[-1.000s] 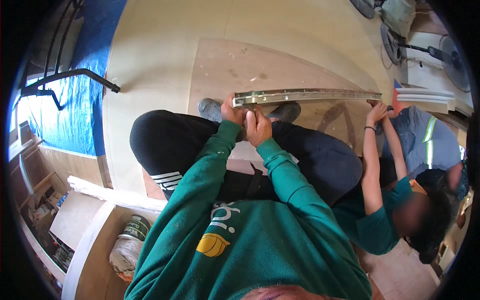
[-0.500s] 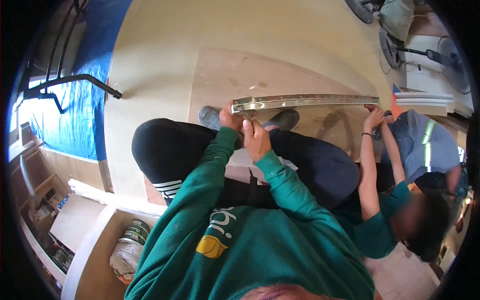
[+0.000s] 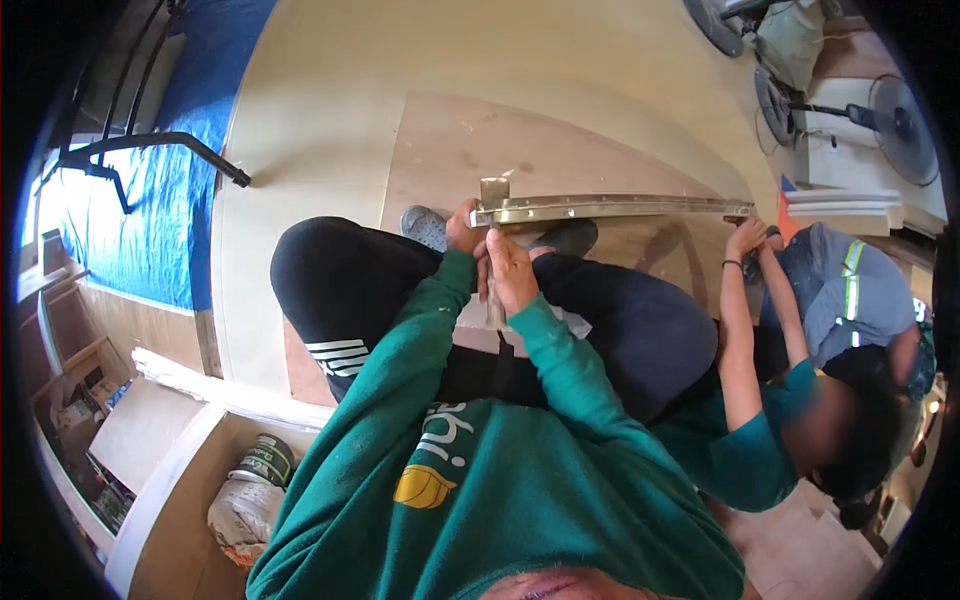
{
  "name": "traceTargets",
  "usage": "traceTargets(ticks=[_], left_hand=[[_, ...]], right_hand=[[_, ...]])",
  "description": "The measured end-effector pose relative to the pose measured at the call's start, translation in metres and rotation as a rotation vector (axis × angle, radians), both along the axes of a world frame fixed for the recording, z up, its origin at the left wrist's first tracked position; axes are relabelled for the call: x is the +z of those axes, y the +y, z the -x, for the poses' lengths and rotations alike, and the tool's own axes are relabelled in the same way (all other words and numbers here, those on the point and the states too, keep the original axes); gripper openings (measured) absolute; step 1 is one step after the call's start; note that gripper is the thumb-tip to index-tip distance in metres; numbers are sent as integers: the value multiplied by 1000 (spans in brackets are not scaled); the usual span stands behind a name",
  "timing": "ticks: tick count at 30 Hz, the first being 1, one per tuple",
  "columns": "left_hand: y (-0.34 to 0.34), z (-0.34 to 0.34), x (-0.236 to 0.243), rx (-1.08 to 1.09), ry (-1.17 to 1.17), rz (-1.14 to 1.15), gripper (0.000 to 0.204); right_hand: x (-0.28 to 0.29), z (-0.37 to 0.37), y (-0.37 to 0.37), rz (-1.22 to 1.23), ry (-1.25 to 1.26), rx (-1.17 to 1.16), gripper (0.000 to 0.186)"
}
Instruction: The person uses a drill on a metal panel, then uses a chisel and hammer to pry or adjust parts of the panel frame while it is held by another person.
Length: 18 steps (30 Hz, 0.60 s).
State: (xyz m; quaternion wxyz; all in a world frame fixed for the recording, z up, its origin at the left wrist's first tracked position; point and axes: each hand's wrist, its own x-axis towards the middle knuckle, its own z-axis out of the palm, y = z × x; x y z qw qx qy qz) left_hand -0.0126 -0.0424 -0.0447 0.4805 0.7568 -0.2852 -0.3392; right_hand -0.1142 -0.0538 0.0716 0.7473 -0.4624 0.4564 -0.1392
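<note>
A long, shiny metal strip (image 3: 620,207) spans from my hands to a co-worker's hands (image 3: 748,236) at the right. My left hand (image 3: 462,226) is closed round its left end. Just below that end, my right hand (image 3: 513,270) is closed on a slim, tan-to-metallic piece (image 3: 495,188). Its flat, squarish upper end shows beyond the strip, and a narrow lower part comes out below my fingers. What kind of piece it is I cannot make out. My fingers hide where it meets the strip.
Beneath the strip lies a brownish board (image 3: 450,140). A black metal frame (image 3: 190,145) stands over a blue sheet (image 3: 150,235) at the left. A tub (image 3: 265,460) and a white sack sit lower left. Fans (image 3: 900,130) and stacked white boards (image 3: 845,200) are on the right.
The slim piece in my right hand now sticks up past the strip and shows below my fingers. The strip has tilted, showing its face less. Both hands keep nearly the same place.
</note>
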Motion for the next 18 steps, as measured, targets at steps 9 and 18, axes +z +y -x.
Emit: traceTargets(ticks=[9,18], left_hand=[[-7,21,-2,-45,23,93,34],[-20,9,-75,-116,433,-128,26]], right_hand=[[55,4,-20,-488,30,-134,38],[69,-5,-28,-735,-89,-204,30]])
